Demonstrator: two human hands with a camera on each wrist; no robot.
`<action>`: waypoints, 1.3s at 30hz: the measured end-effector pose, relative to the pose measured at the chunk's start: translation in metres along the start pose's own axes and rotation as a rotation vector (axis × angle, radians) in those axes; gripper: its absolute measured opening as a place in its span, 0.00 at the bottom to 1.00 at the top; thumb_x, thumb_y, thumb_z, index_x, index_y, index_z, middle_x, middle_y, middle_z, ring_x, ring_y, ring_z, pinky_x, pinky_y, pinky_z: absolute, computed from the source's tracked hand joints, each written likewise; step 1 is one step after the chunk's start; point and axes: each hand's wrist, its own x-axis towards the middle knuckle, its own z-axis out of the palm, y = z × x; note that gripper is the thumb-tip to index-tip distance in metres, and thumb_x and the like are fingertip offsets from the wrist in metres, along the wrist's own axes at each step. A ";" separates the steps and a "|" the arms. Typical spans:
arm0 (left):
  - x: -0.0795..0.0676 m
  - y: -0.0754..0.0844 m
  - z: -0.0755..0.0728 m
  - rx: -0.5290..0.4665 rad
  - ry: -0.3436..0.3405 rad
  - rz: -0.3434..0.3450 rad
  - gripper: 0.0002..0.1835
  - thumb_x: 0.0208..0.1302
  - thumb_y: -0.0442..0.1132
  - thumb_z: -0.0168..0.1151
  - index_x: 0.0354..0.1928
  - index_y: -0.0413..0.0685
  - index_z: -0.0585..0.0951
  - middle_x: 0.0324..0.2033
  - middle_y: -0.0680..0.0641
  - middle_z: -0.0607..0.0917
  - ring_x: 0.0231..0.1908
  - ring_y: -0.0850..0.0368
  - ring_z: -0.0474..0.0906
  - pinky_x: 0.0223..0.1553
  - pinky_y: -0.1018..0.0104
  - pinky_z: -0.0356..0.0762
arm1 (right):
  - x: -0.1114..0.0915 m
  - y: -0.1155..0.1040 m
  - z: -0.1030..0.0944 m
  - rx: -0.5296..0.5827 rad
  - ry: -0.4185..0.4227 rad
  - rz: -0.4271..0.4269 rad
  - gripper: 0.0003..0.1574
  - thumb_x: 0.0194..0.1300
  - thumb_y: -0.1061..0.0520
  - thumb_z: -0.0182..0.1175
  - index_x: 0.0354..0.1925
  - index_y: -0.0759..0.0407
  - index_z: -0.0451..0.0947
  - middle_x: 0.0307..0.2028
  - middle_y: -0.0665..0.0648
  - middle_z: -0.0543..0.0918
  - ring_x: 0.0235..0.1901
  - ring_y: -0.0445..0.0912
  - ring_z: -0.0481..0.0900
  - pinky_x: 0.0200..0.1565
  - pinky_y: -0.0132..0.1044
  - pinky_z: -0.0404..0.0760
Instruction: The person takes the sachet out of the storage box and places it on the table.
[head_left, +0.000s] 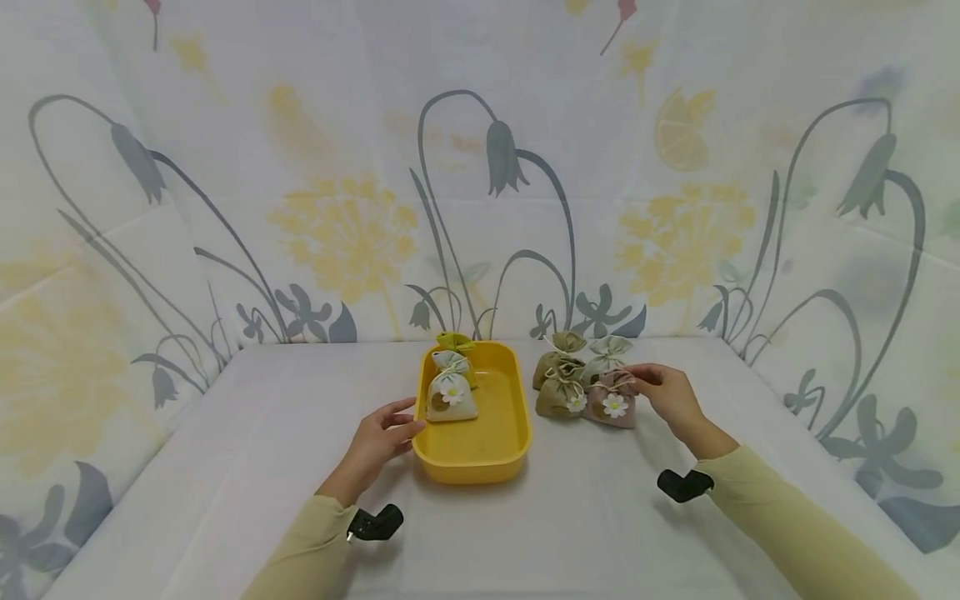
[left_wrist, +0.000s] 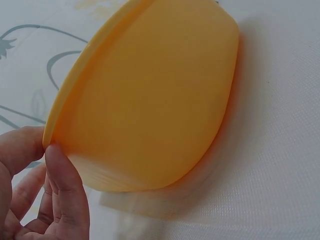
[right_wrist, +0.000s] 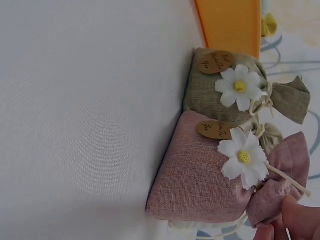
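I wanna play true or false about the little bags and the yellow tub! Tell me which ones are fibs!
1. The left hand holds the edge of the yellow tub. True.
2. The right hand is inside the yellow tub. False: it pinches the top of the pink bag.
3. A white bag is in the yellow tub. True.
4. The pink bag has a red flower. False: its flower is white with a yellow middle.
5. An olive bag is beside the pink bag. True.
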 end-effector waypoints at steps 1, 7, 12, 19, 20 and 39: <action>0.000 0.000 0.000 0.002 0.000 0.003 0.26 0.60 0.37 0.63 0.61 0.47 0.72 0.46 0.41 0.74 0.40 0.51 0.76 0.43 0.63 0.79 | -0.002 -0.001 -0.001 -0.005 0.001 0.006 0.22 0.67 0.59 0.54 0.54 0.73 0.72 0.47 0.68 0.78 0.45 0.51 0.75 0.49 0.47 0.75; 0.000 0.001 -0.001 -0.001 -0.006 0.001 0.26 0.60 0.37 0.63 0.61 0.46 0.72 0.46 0.41 0.75 0.39 0.52 0.76 0.42 0.63 0.80 | -0.013 -0.002 -0.012 -0.034 0.016 0.025 0.25 0.67 0.56 0.55 0.56 0.72 0.71 0.49 0.69 0.77 0.50 0.58 0.73 0.50 0.48 0.74; 0.000 0.000 -0.001 -0.012 -0.007 -0.006 0.25 0.61 0.37 0.63 0.61 0.46 0.72 0.46 0.41 0.74 0.38 0.52 0.76 0.42 0.64 0.80 | -0.022 -0.002 -0.019 -0.038 -0.006 0.030 0.26 0.67 0.55 0.55 0.57 0.71 0.70 0.50 0.68 0.77 0.50 0.59 0.73 0.52 0.50 0.73; 0.001 -0.002 -0.001 -0.008 -0.008 0.007 0.26 0.61 0.37 0.63 0.61 0.46 0.71 0.46 0.41 0.74 0.39 0.52 0.75 0.43 0.63 0.80 | -0.037 -0.010 -0.019 0.005 -0.050 0.037 0.29 0.67 0.50 0.56 0.58 0.69 0.70 0.52 0.67 0.76 0.54 0.59 0.71 0.55 0.53 0.70; 0.001 -0.002 -0.001 -0.010 -0.005 0.008 0.26 0.60 0.37 0.63 0.61 0.47 0.71 0.46 0.41 0.74 0.39 0.52 0.75 0.43 0.63 0.80 | -0.039 -0.011 -0.019 0.016 -0.058 0.038 0.29 0.67 0.50 0.56 0.58 0.69 0.70 0.52 0.66 0.76 0.54 0.59 0.71 0.55 0.53 0.70; -0.001 -0.001 -0.001 -0.007 -0.007 0.002 0.26 0.61 0.37 0.63 0.61 0.46 0.71 0.46 0.41 0.74 0.37 0.53 0.75 0.42 0.64 0.80 | -0.077 -0.033 0.007 0.178 -0.092 0.025 0.26 0.64 0.56 0.60 0.55 0.71 0.72 0.48 0.66 0.79 0.42 0.34 0.76 0.45 0.26 0.75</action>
